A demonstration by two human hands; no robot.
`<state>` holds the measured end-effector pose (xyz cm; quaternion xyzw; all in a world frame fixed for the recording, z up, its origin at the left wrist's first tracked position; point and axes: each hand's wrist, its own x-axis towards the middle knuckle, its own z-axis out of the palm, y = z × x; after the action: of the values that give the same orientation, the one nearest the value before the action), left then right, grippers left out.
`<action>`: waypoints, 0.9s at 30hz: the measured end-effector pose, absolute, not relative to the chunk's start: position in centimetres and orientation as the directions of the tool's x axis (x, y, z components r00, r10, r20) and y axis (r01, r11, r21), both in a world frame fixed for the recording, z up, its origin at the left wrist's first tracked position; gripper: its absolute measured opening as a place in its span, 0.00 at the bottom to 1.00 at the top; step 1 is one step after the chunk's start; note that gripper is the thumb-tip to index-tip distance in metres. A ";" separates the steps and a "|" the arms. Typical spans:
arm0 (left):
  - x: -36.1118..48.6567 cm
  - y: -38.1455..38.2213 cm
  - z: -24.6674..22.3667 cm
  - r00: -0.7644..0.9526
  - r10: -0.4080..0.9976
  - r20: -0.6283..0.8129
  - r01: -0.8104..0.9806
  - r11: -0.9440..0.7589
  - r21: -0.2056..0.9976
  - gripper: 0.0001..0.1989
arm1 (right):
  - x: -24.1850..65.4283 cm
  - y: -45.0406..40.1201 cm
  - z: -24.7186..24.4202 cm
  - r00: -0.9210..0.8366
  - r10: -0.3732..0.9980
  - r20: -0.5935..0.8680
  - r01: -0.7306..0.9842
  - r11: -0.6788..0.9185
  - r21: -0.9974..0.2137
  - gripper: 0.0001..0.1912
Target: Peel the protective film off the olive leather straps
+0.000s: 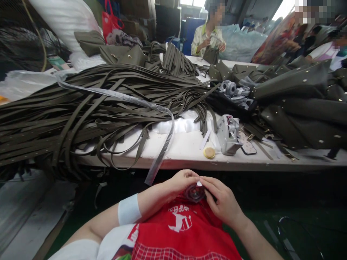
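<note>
In the head view, a rolled-up strap in clear plastic point(194, 193) sits in front of my red apron. My left hand point(185, 181) grips this coil from the left, fingers bent over its upper edge. A small white slip point(199, 183), like tape or a label, lies on top of the coil. My right hand point(221, 198) pinches at the slip with its fingertips, its thumb by the coil's right side. On the table ahead lie many dark olive straps point(130, 94) in a large heap. One strap in a clear plastic sleeve point(162, 148) hangs over the edge.
A grey tape dispenser point(229, 135), a round yellow roll point(209, 152) and a patterned phone case point(246, 143) stand near the front of the white table point(184, 162). Wrapped coils point(234, 90) lie behind. Dark olive bags point(295, 83) fill the right. A co-worker point(207, 38) handles a bag opposite.
</note>
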<state>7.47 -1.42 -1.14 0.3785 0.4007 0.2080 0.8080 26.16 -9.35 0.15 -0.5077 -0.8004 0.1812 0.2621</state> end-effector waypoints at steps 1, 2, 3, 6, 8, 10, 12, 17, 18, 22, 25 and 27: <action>7.4 -1.3 -1.3 0.594 0.647 -0.478 -0.036 0.615 0.788 0.25 | 26.9 -8.9 0.4 -0.325 0.907 0.268 0.724 0.421 -0.547 0.21; 7.3 -1.2 -1.4 0.602 0.651 -0.463 -0.043 0.606 0.795 0.27 | 28.0 -8.2 0.5 -0.269 0.907 0.323 0.740 0.409 -0.533 0.19; 7.3 -1.1 -1.6 0.611 0.653 -0.448 -0.053 0.598 0.800 0.29 | 29.4 -7.3 0.7 -0.175 0.901 0.397 0.768 0.377 -0.517 0.17; 7.0 -0.8 -1.8 0.609 0.687 -0.395 -0.099 0.561 0.822 0.30 | 34.7 -3.4 0.5 0.224 0.805 0.550 0.833 0.135 -0.537 0.14; 7.0 -0.8 -1.8 0.603 0.711 -0.361 -0.120 0.528 0.841 0.29 | 38.0 -0.4 -0.1 0.405 0.800 0.443 0.770 -0.036 -0.637 0.19; 7.1 -1.0 -1.9 0.603 0.723 -0.337 -0.116 0.497 0.860 0.27 | 40.4 2.3 -0.9 0.450 0.841 0.299 0.681 -0.107 -0.724 0.21; 7.2 -1.2 -2.1 0.589 0.742 -0.319 -0.109 0.464 0.879 0.25 | 41.6 4.3 -1.7 0.436 0.870 0.232 0.622 -0.105 -0.776 0.21; 7.4 -1.6 -2.3 0.562 0.775 -0.287 -0.115 0.417 0.902 0.20 | 41.6 6.3 -2.7 0.462 0.869 0.176 0.465 -0.069 -0.883 0.23; 7.4 -1.6 -2.3 0.564 0.775 -0.287 -0.111 0.415 0.903 0.19 | 41.5 6.1 -2.7 0.480 0.860 0.176 0.435 -0.059 -0.898 0.23; 7.4 -1.6 -2.6 0.546 0.784 -0.296 -0.090 0.406 0.909 0.19 | 41.1 4.3 -2.4 0.577 0.791 0.204 0.362 -0.024 -0.932 0.20; 7.4 -1.5 -3.0 0.529 0.795 -0.295 -0.083 0.395 0.915 0.20 | 40.6 2.3 -2.7 0.612 0.780 0.133 0.286 -0.061 -0.956 0.21; 7.5 -1.5 -3.1 0.527 0.801 -0.285 -0.090 0.386 0.918 0.21 | 40.1 1.3 -3.3 0.607 0.794 0.040 0.208 -0.110 -0.972 0.23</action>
<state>7.52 -1.46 -3.14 0.4652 0.3820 0.3009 0.7397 40.10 1.33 -3.25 -0.6980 -0.3591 0.2604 0.5622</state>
